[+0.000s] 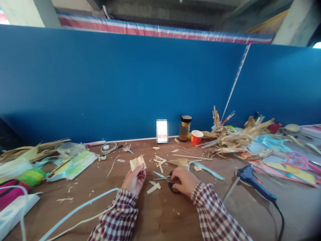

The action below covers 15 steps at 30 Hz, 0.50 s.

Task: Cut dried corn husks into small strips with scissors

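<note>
Centrally, scissors [160, 176] on the scrap-littered brown table [163, 217] (blue partition [112, 83] behind)

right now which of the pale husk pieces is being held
The wide piece pinched upright by the left hand; the narrower strips near the scissors lie loose on the table.

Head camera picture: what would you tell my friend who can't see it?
The left hand holds up a pale husk piece and the right hand grips black-handled scissors on a brown table. Husk scraps, a blue glue gun, a red cup and a jar sit around, before a blue wall.
</note>
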Motion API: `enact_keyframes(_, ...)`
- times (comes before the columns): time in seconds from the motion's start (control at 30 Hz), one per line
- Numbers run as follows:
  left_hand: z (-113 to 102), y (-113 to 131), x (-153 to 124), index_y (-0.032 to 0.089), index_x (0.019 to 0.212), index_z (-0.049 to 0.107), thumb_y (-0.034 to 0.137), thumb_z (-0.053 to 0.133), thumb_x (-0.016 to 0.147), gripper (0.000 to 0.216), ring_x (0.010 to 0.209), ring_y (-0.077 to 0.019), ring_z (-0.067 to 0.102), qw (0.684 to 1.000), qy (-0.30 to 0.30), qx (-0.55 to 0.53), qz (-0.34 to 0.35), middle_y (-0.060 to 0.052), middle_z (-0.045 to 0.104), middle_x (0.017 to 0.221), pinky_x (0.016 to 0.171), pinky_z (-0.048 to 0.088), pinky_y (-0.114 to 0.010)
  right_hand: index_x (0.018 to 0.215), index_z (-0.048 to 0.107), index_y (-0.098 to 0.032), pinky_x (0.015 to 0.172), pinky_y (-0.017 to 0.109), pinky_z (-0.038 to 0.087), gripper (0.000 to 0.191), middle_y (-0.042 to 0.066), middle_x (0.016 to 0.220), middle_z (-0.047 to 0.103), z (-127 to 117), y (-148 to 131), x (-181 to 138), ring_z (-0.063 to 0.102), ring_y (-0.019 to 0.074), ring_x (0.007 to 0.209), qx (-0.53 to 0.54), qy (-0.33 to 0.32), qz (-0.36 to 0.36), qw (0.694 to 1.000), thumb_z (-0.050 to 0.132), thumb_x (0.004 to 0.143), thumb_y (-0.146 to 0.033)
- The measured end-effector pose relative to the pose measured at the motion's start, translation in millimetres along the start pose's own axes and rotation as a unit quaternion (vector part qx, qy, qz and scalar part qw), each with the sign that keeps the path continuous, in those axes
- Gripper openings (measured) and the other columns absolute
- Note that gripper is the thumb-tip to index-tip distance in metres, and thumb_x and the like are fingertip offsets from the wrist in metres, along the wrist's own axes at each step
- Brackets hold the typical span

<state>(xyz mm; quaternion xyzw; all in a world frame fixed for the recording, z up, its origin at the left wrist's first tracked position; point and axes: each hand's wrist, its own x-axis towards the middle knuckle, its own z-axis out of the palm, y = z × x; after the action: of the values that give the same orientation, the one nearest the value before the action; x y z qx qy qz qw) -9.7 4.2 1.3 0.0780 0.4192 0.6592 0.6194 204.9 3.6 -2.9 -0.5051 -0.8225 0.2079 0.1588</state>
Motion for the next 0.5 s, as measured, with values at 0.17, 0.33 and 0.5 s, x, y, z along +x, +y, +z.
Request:
enact_keyframes(0.17, -0.4, 0.1, 0.5, 0.011, 0.072, 0.057, 0.000, 0.052, 0.077, 0.013, 0.041, -0.0042, 0.053, 1.000, 0.000, -0.003, 0.006, 0.001, 0.058, 0.053, 0.040, 0.048, -0.012, 0.073, 0.062, -0.018, 0.076, 0.028, 0.038, 0.009, 0.005, 0.088, 0.059, 1.0, -6.1, 1.7, 0.054, 0.0183, 0.086, -0.021, 0.019, 0.054, 0.998, 0.057, 0.068, -0.012)
enact_keyframes(0.33, -2.3, 1.4, 3.1, 0.012, 0.074, 0.057, 0.002, 0.055, 0.076, 0.010, 0.042, -0.0043, 0.054, 1.000, -0.005, -0.010, 0.010, 0.001, 0.059, 0.056, 0.042, 0.049, -0.012, 0.081, 0.057, -0.017, 0.075, 0.029, 0.040, 0.010, 0.005, 0.083, 0.061, 2.7, -3.3, 1.4, 0.055, 0.0162, 0.081, 0.093, 0.054, 0.037, 0.993, 0.049, 0.076, -0.013)
enact_keyframes(0.5, -3.7, 2.8, 4.6, 0.012, 0.073, 0.058, 0.005, 0.054, 0.079, 0.010, 0.039, -0.0044, 0.053, 0.999, -0.001, -0.031, -0.031, 0.002, 0.057, 0.052, 0.039, 0.048, -0.012, 0.110, 0.043, -0.020, 0.061, 0.026, 0.045, 0.036, 0.000, 0.076, 0.060, 9.1, -8.9, 3.6, 0.057, 0.0131, 0.068, 0.370, 0.035, 0.013, 0.928, 0.056, 0.076, -0.022)
